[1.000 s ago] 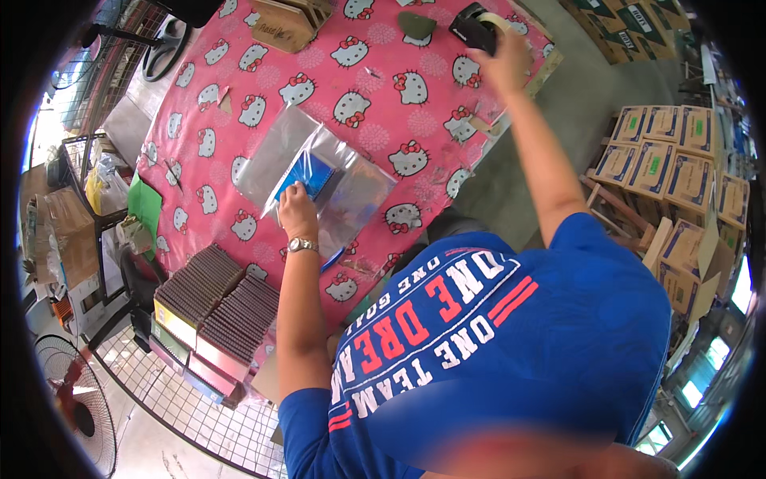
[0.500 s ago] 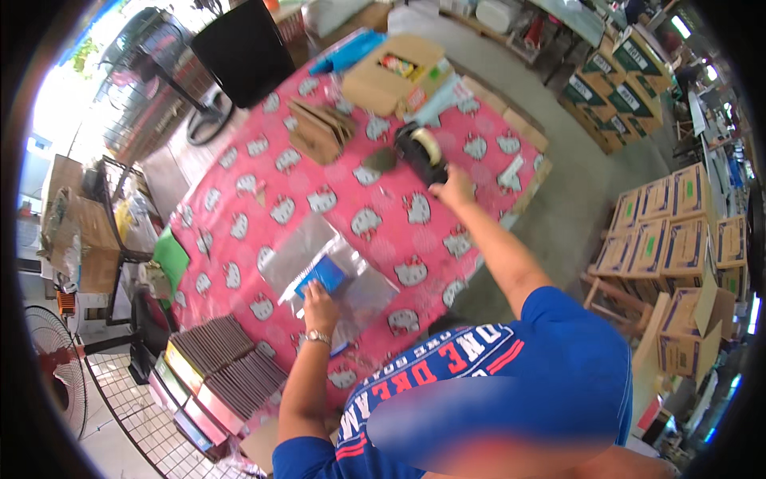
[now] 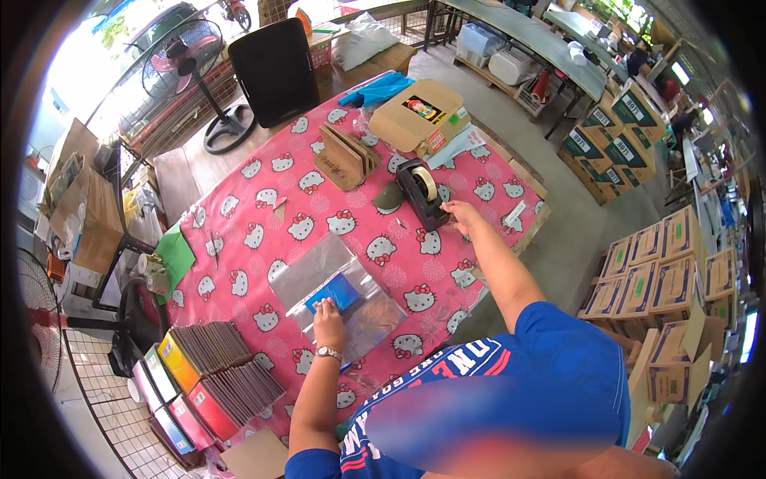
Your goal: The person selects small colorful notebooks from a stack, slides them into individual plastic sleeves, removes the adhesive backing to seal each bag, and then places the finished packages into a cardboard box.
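The rectangular blue booklet (image 3: 341,292) lies under left fingers (image 3: 323,306); whether they or right fingers (image 3: 452,207) grip is unclear.

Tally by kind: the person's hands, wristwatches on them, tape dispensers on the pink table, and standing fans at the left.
Hands: 2 (left hand, right hand)
Wristwatch: 1
Tape dispenser: 1
Fans: 2 (upper fan, lower fan)
Total: 6

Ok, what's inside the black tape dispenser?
A roll of pale tape sits in the dispenser, its lower part hidden by the body. The right hand is at its near end.
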### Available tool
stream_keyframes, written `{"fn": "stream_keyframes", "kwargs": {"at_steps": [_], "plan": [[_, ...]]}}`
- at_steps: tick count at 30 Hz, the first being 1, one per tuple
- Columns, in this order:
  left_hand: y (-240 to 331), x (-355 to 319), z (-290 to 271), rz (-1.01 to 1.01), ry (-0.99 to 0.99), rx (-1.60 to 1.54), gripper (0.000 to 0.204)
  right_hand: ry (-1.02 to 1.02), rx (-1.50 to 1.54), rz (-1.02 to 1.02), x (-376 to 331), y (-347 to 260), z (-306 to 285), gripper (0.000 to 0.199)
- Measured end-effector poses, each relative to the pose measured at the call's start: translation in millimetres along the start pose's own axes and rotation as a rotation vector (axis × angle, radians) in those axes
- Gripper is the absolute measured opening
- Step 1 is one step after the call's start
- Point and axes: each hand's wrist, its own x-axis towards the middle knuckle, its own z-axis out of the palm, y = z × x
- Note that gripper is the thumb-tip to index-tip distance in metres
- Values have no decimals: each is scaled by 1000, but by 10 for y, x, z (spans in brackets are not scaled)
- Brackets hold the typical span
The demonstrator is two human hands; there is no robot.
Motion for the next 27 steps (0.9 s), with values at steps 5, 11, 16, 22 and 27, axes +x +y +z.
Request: {"fn": "stream_keyframes", "kwargs": {"at_steps": [5,11,16,22,27], "plan": [[-49,-52,-101,-26,75,-27,49,-34,254,-269,-73,453,114,6],[122,45,-272,18,114,-55,41,-193,735,-10,77,1091,231,1],[70,-179,-244,-78,180,-77,35,-817,77,114,-618,579,2299,10],[141,-110,-228,-71,292,-112,32,-1055,-1121,-223,-668,521,2927,23],[102,-174,-129,-43,341,-152,38,-974,-1478,-446,-665,702,2927,27]]}}
